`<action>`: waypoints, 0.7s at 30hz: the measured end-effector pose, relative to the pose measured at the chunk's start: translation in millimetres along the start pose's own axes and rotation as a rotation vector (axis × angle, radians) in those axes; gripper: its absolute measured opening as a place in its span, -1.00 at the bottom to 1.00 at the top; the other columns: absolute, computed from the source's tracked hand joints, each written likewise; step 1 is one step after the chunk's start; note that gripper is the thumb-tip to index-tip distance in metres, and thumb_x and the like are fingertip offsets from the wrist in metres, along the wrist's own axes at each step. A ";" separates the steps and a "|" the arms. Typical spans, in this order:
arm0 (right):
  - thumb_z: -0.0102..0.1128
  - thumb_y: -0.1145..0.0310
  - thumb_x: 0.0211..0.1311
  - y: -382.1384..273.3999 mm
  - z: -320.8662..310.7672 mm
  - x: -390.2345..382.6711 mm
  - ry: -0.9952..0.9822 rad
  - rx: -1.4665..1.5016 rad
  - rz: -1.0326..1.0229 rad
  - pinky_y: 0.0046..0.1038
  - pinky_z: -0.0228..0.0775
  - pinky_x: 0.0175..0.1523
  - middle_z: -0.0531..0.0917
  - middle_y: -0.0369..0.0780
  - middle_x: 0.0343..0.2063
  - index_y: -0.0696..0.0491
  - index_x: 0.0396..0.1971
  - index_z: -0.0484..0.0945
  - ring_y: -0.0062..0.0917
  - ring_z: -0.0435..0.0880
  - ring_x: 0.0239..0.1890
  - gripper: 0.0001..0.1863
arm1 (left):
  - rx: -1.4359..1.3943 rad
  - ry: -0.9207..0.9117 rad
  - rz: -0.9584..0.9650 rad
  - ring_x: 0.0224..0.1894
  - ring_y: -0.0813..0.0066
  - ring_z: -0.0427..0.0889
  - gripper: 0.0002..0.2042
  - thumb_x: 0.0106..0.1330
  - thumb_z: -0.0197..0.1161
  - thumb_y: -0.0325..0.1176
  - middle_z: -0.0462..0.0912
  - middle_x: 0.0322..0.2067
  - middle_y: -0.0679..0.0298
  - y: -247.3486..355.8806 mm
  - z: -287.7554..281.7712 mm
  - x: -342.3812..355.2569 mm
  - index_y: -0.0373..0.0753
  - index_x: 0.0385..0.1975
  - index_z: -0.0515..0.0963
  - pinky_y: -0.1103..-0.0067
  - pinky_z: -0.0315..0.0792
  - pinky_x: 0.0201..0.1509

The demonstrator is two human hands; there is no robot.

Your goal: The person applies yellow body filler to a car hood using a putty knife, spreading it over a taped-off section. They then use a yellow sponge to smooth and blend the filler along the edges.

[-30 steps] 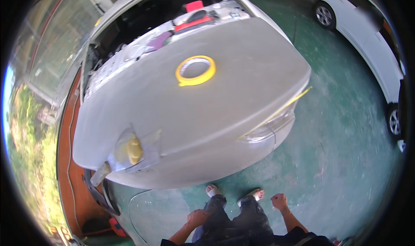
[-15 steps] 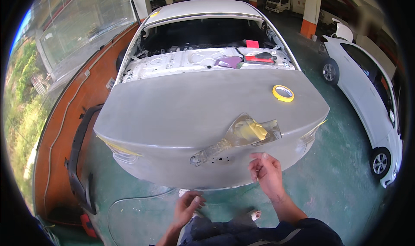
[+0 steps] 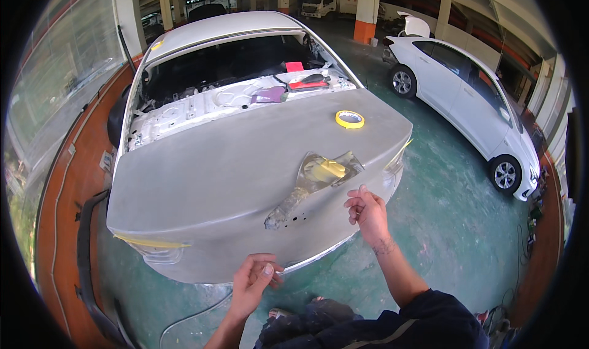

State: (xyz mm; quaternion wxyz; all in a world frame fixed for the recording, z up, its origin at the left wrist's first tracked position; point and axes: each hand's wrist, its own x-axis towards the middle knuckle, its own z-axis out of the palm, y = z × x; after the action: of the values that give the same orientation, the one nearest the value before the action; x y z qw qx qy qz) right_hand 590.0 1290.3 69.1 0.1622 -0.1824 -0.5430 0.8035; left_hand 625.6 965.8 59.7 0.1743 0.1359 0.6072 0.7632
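Note:
My left hand (image 3: 254, 281) is at the near lower edge of a car's grey trunk lid (image 3: 202, 171), its fingers loosely bent and apart with nothing visible in them. Farther right, my right hand (image 3: 367, 214) hovers in front of the lid's rear face, open with half-curled fingers and no object showing. Just beyond it lies a crumpled clear plastic bag (image 3: 310, 174) with yellow paper-like pieces (image 3: 331, 168) inside, draped over the lid's rear edge. A roll of yellow masking tape (image 3: 350, 119) rests flat on the lid's right part.
Yellow tape (image 3: 150, 243) borders the left tail light. Behind the lid lie a purple cloth (image 3: 269, 95) and a red-and-black tool (image 3: 308, 82). A black bumper part (image 3: 89, 257) leans at left by an orange wall. A white car (image 3: 457, 91) stands at right; a hose (image 3: 196, 312) crosses the green floor.
The view has swung right, so the car sits farther left in it. My left hand has risen toward the trunk's lower edge. My right hand stays near the bag, fingers still loosely bent.

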 end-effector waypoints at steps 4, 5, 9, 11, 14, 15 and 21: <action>0.03 0.02 0.53 1.6 18.4 16.7 -0.052 0.010 -0.039 -0.52 0.18 -0.57 0.54 -0.24 -0.62 0.14 -0.42 0.54 -0.61 0.38 -0.67 -0.53 | 0.241 0.152 0.109 -0.27 0.51 0.66 -0.76 0.53 0.18 -0.30 0.69 -0.26 0.15 15.9 -11.2 3.7 -0.35 -0.01 0.52 0.55 0.57 -0.15; 0.02 0.03 0.54 19.6 27.8 15.2 -0.095 -0.004 -0.050 -0.53 0.14 -0.58 0.51 -0.26 -0.65 0.11 -0.48 0.50 -0.62 0.36 -0.68 -0.53 | 0.236 0.162 0.064 -0.25 0.50 0.66 -0.77 0.52 0.19 -0.30 0.68 -0.25 0.16 16.1 -22.4 -5.6 -0.33 -0.02 0.53 0.55 0.56 -0.14; 0.03 0.09 0.53 96.0 27.7 -34.9 -0.450 -0.347 -0.039 -0.54 0.13 -0.61 0.50 -0.26 -0.67 0.08 -0.54 0.48 -0.61 0.39 -0.71 -0.55 | 0.174 0.155 -0.089 -0.18 0.47 0.67 -0.70 0.53 0.15 -0.17 0.69 -0.22 0.21 -25.8 -42.7 -54.5 -0.30 0.00 0.53 0.53 0.55 -0.06; 0.05 0.08 0.51 162.5 51.0 -67.7 -0.788 -0.531 0.090 -0.52 0.17 -0.58 0.52 -0.25 -0.64 0.09 -0.51 0.49 -0.59 0.42 -0.69 -0.57 | 0.379 0.315 -0.133 -0.13 0.28 0.70 -0.58 0.53 0.08 0.01 0.70 -0.18 0.13 -69.0 -45.6 -89.6 -0.27 0.02 0.54 0.41 0.55 0.01; 0.09 0.07 0.47 244.1 94.3 -129.1 -1.338 -0.790 0.232 -0.50 0.23 -0.54 0.55 -0.24 -0.61 0.09 -0.46 0.52 -0.56 0.46 -0.65 -0.59 | 0.706 0.545 -0.499 0.08 -0.01 0.63 -0.38 0.44 -0.02 0.26 0.62 0.05 -0.06 -205.1 -47.2 -189.0 -0.17 0.18 0.49 0.20 0.48 0.15; 0.10 0.06 0.45 265.1 113.4 -154.4 -1.507 -0.872 0.232 -0.49 0.25 -0.52 0.56 -0.24 -0.60 0.10 -0.45 0.53 -0.55 0.47 -0.64 -0.60 | 0.760 0.584 -0.680 0.18 -0.07 0.57 -0.32 0.41 -0.04 0.32 0.57 0.15 -0.10 -245.5 -39.9 -231.9 -0.13 0.26 0.45 0.14 0.45 0.21; 0.17 0.04 0.37 402.9 154.9 -266.9 -2.179 -1.266 0.077 -0.43 0.38 -0.44 0.62 -0.22 -0.52 0.12 -0.35 0.58 -0.49 0.55 -0.56 -0.62 | 0.105 0.783 -1.136 0.49 -0.24 0.12 -0.07 0.26 -0.07 0.52 0.17 0.45 -0.17 -395.5 49.9 -409.9 0.01 0.51 0.13 -0.02 0.03 0.50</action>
State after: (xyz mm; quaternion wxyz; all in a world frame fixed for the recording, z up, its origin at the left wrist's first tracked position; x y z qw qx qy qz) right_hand 727.2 897.8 -221.8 -0.5079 0.5121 -0.6782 0.1407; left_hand 1056.3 912.8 -312.6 0.3084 -0.4804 0.6387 0.5159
